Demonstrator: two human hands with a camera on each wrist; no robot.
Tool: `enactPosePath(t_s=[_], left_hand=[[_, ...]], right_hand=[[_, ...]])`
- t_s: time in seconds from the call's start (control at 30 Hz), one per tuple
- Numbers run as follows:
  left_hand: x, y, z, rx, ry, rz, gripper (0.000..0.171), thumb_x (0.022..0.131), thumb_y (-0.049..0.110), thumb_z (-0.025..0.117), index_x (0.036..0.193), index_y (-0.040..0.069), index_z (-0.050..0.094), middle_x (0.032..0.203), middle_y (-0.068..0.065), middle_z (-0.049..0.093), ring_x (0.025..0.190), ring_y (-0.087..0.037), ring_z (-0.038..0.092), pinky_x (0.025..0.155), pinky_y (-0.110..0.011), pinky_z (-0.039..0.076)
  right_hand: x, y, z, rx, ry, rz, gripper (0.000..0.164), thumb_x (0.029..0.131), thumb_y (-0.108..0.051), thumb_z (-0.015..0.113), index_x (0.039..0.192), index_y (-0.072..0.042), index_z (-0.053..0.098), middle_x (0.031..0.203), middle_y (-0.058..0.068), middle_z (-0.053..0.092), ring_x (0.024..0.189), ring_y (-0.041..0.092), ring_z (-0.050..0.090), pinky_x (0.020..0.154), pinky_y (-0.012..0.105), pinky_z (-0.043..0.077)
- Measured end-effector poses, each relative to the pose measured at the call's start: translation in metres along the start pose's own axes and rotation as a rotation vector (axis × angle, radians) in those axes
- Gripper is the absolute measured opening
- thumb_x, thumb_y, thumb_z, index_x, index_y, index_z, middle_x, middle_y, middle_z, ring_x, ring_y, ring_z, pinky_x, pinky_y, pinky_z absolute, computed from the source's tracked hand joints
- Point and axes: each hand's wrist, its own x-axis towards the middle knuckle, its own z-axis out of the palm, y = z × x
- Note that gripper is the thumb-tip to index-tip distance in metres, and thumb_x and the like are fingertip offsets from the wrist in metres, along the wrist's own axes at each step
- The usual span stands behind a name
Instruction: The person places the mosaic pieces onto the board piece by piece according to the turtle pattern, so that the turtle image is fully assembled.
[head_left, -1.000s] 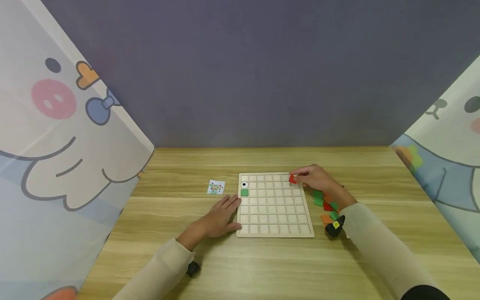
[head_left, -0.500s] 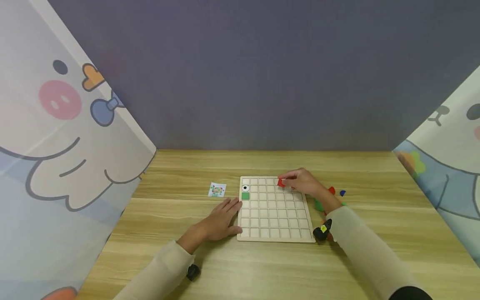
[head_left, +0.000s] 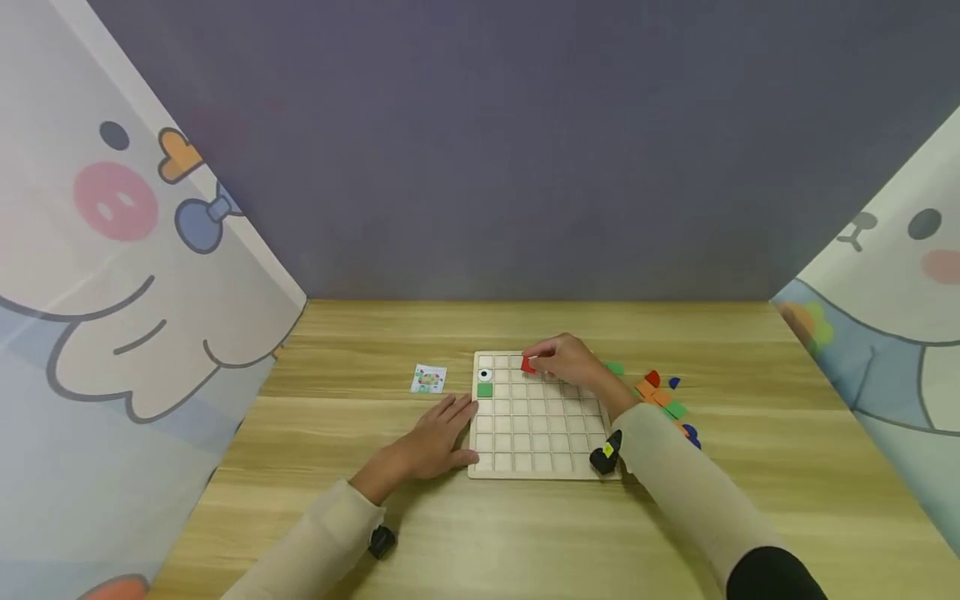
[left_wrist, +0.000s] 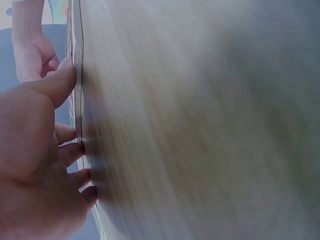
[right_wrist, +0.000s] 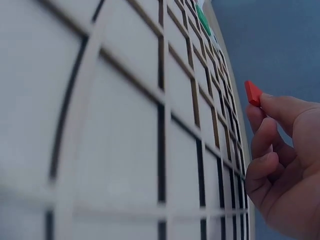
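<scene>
My right hand (head_left: 567, 360) pinches a small red tile (right_wrist: 253, 93) between thumb and fingertip, over the top rows of a wooden grid board (head_left: 539, 477). In the head view the red tile (head_left: 528, 365) shows just past the fingertips. My left hand (head_left: 431, 435) rests flat at the board's left edge, fingers and thumb touching the rim; the left wrist view shows its fingertips (left_wrist: 82, 176) along that edge. In the board's left column lie a white tile with a black dot (head_left: 485, 375) and a green square tile (head_left: 485, 390) below it.
Left of the board lies a small printed card (head_left: 429, 379) with a coloured pattern. To the right, loose orange tiles (head_left: 662, 397), green pieces (head_left: 676, 409), a red piece (head_left: 652, 378) and blue pieces (head_left: 675, 382) lie on the wooden table, partly behind the right forearm.
My right hand has moved left along the board's top rows with the red tile. More loose pieces on the right are uncovered. The left hand stays at the board's edge.
</scene>
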Motion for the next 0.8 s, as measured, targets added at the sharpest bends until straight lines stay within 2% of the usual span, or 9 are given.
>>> enactPosePath(t_s=[0.07, 0.17, 0.43, 0.63, 0.8], left_hand=[[-0.001, -0.002, -0.001, 0.006, 0.006, 0.006, 0.080, 0.101, 0.042, 0.062, 0.159, -0.002, 0.028, 0.167, -0.023, 0.026, 0.155, -0.046, 0.019, 0.125, -0.060, 0.022], [-0.001, -0.004, 0.000, 0.013, 0.010, 0.017, 0.080, 0.101, 0.042, 0.061, 0.158, -0.003, 0.028, 0.166, -0.023, 0.026, 0.155, -0.047, 0.020, 0.125, -0.060, 0.023], [0.002, -0.003, -0.005, 0.022, -0.016, 0.004, 0.081, 0.101, 0.043, 0.061, 0.159, -0.003, 0.027, 0.167, -0.023, 0.025, 0.155, -0.047, 0.020, 0.125, -0.060, 0.023], [0.004, -0.004, -0.005, 0.030, -0.017, 0.008, 0.081, 0.101, 0.044, 0.060, 0.159, -0.002, 0.027, 0.167, -0.023, 0.025, 0.155, -0.047, 0.020, 0.125, -0.061, 0.023], [0.002, -0.004, -0.004, 0.025, -0.025, -0.004, 0.082, 0.101, 0.045, 0.061, 0.160, -0.001, 0.026, 0.168, -0.021, 0.024, 0.155, -0.045, 0.019, 0.126, -0.059, 0.021]], right_hand=[[0.005, -0.006, 0.004, -0.004, -0.006, 0.000, 0.029, 0.100, -0.027, 0.067, 0.126, -0.017, 0.074, 0.085, 0.006, 0.074, 0.060, 0.015, 0.052, 0.054, 0.026, 0.041], [0.009, -0.012, 0.009, -0.027, -0.012, -0.005, 0.028, 0.100, -0.027, 0.066, 0.125, -0.018, 0.074, 0.077, 0.006, 0.070, 0.057, 0.015, 0.051, 0.051, 0.026, 0.038], [0.015, -0.023, 0.022, -0.075, -0.005, -0.024, 0.027, 0.099, -0.026, 0.066, 0.122, -0.017, 0.076, 0.092, 0.001, 0.075, 0.068, 0.016, 0.062, 0.060, 0.028, 0.048], [0.020, -0.025, 0.029, -0.096, -0.014, -0.034, 0.025, 0.099, -0.024, 0.066, 0.121, -0.017, 0.077, 0.078, 0.001, 0.072, 0.059, 0.012, 0.055, 0.057, 0.027, 0.047], [0.021, -0.026, 0.034, -0.116, -0.005, -0.048, 0.024, 0.098, -0.022, 0.067, 0.119, -0.017, 0.078, 0.080, 0.002, 0.073, 0.061, 0.013, 0.056, 0.059, 0.027, 0.047]])
